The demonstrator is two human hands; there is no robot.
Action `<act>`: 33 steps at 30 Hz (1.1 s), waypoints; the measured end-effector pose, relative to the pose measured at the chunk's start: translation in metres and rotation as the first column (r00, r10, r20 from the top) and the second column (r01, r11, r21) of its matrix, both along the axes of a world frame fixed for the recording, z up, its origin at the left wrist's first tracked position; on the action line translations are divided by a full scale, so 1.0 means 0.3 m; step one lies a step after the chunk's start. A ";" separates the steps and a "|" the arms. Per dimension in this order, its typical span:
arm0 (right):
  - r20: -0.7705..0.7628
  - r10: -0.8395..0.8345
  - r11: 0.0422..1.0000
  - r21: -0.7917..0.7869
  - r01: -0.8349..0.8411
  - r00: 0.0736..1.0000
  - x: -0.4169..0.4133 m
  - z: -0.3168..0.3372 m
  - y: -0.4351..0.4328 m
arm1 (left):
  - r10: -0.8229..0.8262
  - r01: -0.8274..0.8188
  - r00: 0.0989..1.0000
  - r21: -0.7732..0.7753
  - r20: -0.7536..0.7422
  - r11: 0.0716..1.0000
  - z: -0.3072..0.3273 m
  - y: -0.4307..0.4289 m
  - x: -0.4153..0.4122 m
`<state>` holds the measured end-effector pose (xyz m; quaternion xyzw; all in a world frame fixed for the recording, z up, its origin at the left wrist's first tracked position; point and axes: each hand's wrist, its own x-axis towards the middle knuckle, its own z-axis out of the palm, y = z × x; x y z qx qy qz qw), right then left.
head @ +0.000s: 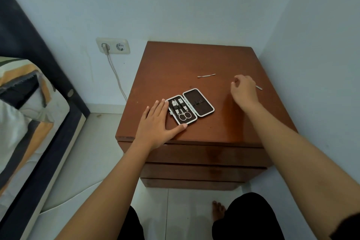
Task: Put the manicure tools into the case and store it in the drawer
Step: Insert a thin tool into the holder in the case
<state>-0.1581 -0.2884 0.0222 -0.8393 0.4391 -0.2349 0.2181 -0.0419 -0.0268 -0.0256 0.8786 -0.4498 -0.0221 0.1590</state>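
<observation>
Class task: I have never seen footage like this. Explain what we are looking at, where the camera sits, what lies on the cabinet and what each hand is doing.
There is no machine here: one camera worn on a person's head looks down at bare hands. On the wooden bedside cabinet lies an open manicure case holding scissors and clippers. The left hand lies flat, steadying the case. The right hand closes on a thin metal tool; whether its grip is firm cannot be told. A second loose tool, a cuticle pusher, lies apart.
</observation>
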 end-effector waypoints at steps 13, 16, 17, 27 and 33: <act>0.038 -0.023 1.000 -0.001 0.023 0.999 0.069 -0.048 -0.028 | 0.025 -0.023 0.999 -0.044 0.031 0.999 0.005 0.001 0.000; 0.072 -0.025 0.997 0.071 0.020 0.997 0.056 -0.049 0.004 | 0.024 -0.023 0.999 -0.040 0.034 0.999 0.007 0.001 -0.001; 0.094 -0.019 0.996 0.089 0.011 0.995 0.049 -0.049 0.016 | 0.023 -0.022 0.999 -0.042 0.034 0.999 0.007 0.001 -0.001; 0.290 0.199 0.911 0.298 -0.286 0.936 0.142 0.016 0.155 | 0.028 -0.026 0.999 -0.039 0.043 0.999 0.005 0.004 -0.008; 0.274 0.362 0.866 0.255 -0.430 0.891 0.199 0.000 0.182 | 0.029 -0.027 0.999 -0.037 0.039 0.999 -0.002 0.004 -0.001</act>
